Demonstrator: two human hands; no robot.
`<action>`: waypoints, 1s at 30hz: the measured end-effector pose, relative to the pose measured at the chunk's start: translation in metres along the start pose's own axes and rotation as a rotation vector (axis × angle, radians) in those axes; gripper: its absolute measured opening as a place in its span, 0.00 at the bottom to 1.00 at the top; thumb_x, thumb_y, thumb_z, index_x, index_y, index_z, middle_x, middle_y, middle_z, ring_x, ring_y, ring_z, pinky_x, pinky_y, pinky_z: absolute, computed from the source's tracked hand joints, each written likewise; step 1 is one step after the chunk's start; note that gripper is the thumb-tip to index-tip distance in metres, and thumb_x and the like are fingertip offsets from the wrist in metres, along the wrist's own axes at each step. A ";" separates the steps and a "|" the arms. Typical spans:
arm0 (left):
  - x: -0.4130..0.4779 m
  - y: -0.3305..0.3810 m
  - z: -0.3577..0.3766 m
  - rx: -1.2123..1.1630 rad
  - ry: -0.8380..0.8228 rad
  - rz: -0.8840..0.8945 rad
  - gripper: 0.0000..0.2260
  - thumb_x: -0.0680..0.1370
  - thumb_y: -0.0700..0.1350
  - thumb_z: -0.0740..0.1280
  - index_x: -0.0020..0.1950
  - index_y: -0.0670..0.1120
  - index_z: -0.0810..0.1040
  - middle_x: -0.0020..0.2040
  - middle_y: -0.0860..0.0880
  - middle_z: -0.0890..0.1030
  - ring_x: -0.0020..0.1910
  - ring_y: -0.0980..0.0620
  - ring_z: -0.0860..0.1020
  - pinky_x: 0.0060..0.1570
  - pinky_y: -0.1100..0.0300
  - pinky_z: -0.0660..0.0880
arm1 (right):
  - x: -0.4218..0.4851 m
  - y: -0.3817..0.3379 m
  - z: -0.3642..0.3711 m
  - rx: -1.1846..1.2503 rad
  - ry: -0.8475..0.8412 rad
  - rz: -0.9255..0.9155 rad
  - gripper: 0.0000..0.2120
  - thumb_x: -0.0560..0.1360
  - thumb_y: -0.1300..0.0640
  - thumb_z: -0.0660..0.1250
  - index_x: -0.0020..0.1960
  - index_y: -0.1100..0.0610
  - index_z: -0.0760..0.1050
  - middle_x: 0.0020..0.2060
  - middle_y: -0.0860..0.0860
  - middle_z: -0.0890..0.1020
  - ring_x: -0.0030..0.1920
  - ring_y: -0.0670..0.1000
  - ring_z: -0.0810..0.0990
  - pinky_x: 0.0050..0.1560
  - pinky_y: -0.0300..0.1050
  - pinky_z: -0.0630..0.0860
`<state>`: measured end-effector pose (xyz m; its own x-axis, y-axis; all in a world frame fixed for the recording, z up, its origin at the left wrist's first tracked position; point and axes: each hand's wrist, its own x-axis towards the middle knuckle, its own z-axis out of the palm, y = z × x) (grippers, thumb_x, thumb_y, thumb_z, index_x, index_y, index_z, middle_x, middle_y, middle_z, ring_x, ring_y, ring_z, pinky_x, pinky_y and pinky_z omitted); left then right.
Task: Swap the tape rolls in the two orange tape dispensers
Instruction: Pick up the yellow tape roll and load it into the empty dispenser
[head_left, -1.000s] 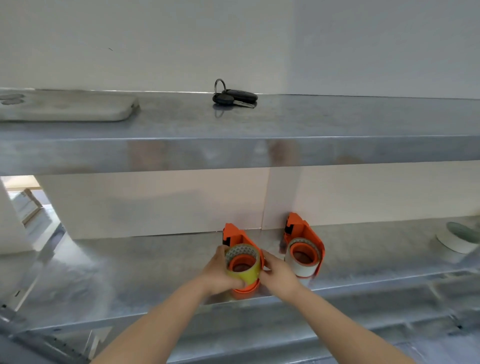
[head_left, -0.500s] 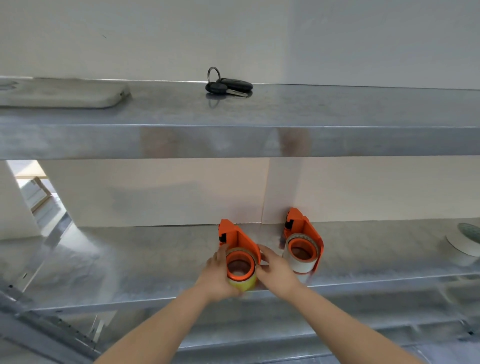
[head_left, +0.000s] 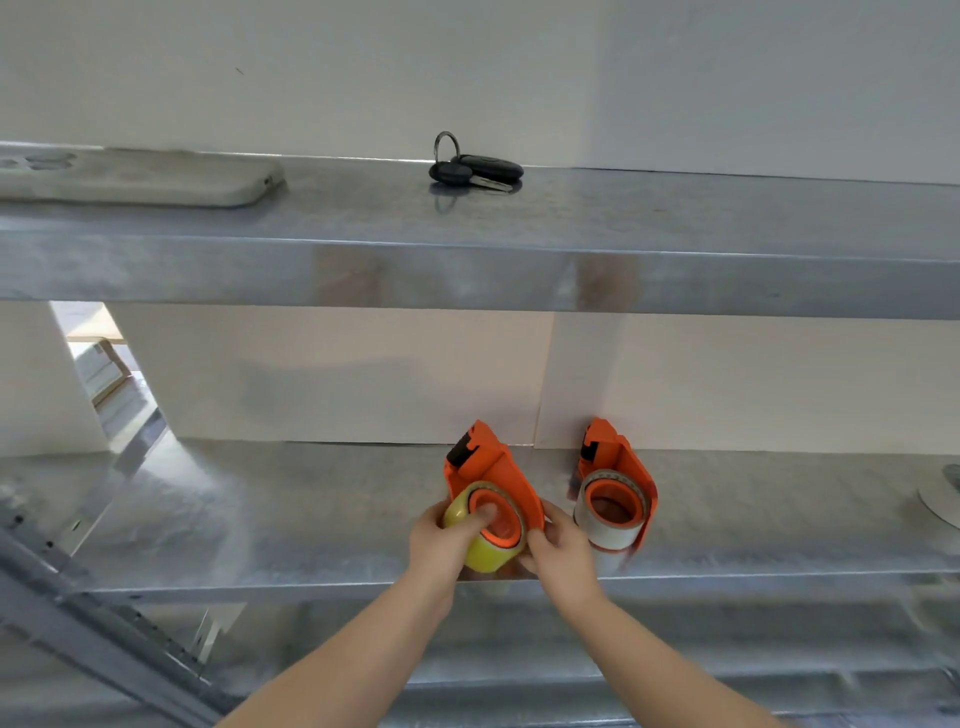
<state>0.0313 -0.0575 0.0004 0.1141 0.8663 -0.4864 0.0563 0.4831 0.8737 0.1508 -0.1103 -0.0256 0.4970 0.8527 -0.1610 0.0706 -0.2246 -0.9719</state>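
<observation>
Swap barely begun: left hand (head_left: 441, 540) and right hand (head_left: 558, 551) grip the yellow tape roll (head_left: 480, 551), half off the left orange plastic dispenser (head_left: 493, 478); the white roll (head_left: 605, 525) sits untouched.

Single head-worn wide-angle view, facing forward and slightly down at a two-tier metal rack against a wall. Upper shelf (head_left: 571, 228) spans the frame above centre; lower shelf (head_left: 260, 519) lies close, within arm's reach. Both forearms enter from 6 o'clock. Keys (head_left: 475, 169) sit toward 12 o'clock. No second view shares the scene
</observation>
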 end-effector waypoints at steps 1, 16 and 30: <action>-0.004 0.001 0.001 -0.023 -0.010 0.040 0.22 0.67 0.45 0.76 0.58 0.45 0.76 0.51 0.44 0.83 0.50 0.43 0.82 0.51 0.43 0.81 | -0.002 0.001 0.001 0.068 0.011 0.012 0.16 0.74 0.68 0.58 0.49 0.49 0.76 0.44 0.58 0.84 0.46 0.63 0.82 0.43 0.56 0.80; -0.044 0.034 -0.017 0.101 0.009 0.578 0.23 0.71 0.31 0.69 0.51 0.61 0.72 0.50 0.61 0.79 0.51 0.66 0.78 0.45 0.77 0.74 | -0.032 -0.109 -0.001 -0.544 -0.445 -0.892 0.19 0.70 0.56 0.65 0.61 0.54 0.76 0.60 0.51 0.77 0.63 0.44 0.72 0.65 0.34 0.66; -0.068 0.047 -0.040 0.274 -0.134 0.619 0.29 0.67 0.36 0.73 0.63 0.54 0.67 0.51 0.62 0.77 0.47 0.76 0.75 0.45 0.79 0.71 | -0.022 -0.123 0.009 -0.845 -0.375 -1.278 0.06 0.71 0.57 0.66 0.43 0.56 0.81 0.45 0.49 0.84 0.44 0.48 0.83 0.37 0.43 0.80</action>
<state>-0.0136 -0.0881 0.0746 0.3267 0.9407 0.0917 0.1883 -0.1599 0.9690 0.1239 -0.0974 0.0959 -0.4913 0.7121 0.5015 0.7656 0.6276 -0.1412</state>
